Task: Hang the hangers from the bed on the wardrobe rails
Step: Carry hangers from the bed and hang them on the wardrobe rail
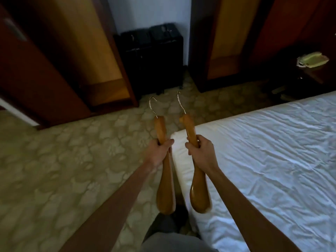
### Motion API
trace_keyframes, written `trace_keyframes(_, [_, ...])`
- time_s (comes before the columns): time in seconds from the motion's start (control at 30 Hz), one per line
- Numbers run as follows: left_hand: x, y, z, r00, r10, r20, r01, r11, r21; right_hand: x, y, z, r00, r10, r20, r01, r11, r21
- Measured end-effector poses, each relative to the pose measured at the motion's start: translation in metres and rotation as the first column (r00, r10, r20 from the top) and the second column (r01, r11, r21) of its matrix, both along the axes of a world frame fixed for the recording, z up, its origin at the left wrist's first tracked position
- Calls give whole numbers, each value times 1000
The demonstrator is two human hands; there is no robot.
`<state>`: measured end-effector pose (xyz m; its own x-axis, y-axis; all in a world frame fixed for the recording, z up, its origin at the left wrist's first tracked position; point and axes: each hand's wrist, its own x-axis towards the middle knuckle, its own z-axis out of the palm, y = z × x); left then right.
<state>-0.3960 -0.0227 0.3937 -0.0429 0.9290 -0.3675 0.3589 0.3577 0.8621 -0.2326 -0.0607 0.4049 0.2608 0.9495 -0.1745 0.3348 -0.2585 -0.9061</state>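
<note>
I read this as the carry step: I have 2 hangers up off the bed point(263, 151) and none on a rail yet. My left hand point(160, 151) is wrapped tight around the left hanger point(164, 179) at about mid-length, and my right hand point(201, 153) is clenched the same way on the right hanger point(197, 188). Both are held edge-on, side by side and just apart, hooks pointing ahead over the floor point(63, 170) beside the bed's corner.

Next, I judge, I walk to one of the 2 open wardrobes, the left one point(94, 57) or the right one point(231, 44), raise each hanger and turn its hook over a rail. No rail shows from here, so I cannot tell its height or which cabinet has room. The hooks face different ways, so each wrist will need its own twist.

The hangers are thick, glossy, honey-coloured wood, swelling to broad rounded ends below my fists, with thin metal hooks. The bed wears a creased white sheet. The floor has a pale leafy pattern. A black case point(154, 57) stands between the wardrobes.
</note>
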Motion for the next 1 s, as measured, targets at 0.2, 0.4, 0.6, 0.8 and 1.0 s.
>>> trace_keyframes(0.2, [-90,3,18,992,125,-2,-124,990,64,-88,37,23,979,204,-15,-204,979,5])
trace_keyframes(0.4, [-186,35,37,968,249,25,-250,965,84,-189,89,41,933,354,-66,-352,935,44])
trace_keyframes(0.6, [-292,106,66,947,321,26,-321,937,138,-305,174,61,899,434,-61,-431,900,66])
trace_keyframes(0.8, [-392,181,106,933,356,53,-358,900,251,-402,260,95,899,433,-67,-419,895,153])
trace_keyframes(1.0, [-459,248,118,935,348,61,-351,891,288,-455,332,103,904,418,-93,-401,902,160])
